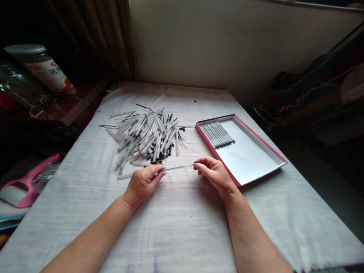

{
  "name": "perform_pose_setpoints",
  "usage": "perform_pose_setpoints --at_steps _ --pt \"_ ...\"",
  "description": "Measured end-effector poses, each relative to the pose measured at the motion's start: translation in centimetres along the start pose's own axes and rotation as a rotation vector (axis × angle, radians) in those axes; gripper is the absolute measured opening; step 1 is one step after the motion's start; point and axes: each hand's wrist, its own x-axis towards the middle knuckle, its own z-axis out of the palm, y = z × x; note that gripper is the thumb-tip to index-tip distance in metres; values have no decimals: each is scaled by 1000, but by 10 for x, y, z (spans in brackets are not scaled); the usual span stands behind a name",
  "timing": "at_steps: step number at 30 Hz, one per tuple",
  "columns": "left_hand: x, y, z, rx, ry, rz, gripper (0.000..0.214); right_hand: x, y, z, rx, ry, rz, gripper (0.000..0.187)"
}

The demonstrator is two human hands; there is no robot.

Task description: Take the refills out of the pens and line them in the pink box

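Over the middle of the table (176, 235), between its left and right edges, you hold a slim pen tube (179, 167) stretched crosswise between your two hands. Your left hand (144, 182) pinches one end between thumb and forefinger; your right hand (214, 174) pinches the other end, where a small dark bit shows at the fingertips. Beyond your left hand, toward the table's far left corner, a loose pile of clear tubes (139, 132) lies heaped at all angles, with small black caps (159, 156) scattered along its near side. Just beside your right hand, toward the right edge, sits a shallow tray (256, 151) with pink-red sides and a white floor; in its far left part lies a neat row of pens (217, 134), dark ends facing you. A tiny red speck (195, 101) lies near the table's far edge.
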Motion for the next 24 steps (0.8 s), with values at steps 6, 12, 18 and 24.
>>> perform_pose_setpoints --at_steps 6,12,18,24 --pt "1 5 -2 9 -21 23 20 -1 3 3 85 -78 -6 40" --pt "2 6 -4 106 -44 123 22 -2 9 12 -57 -173 -38 26" --pt "11 -19 -34 474 213 46 22 2 11 7 -85 -49 -48 26" --pt "15 -42 -48 785 155 -108 19 2 9 9 -48 -41 -13 30"
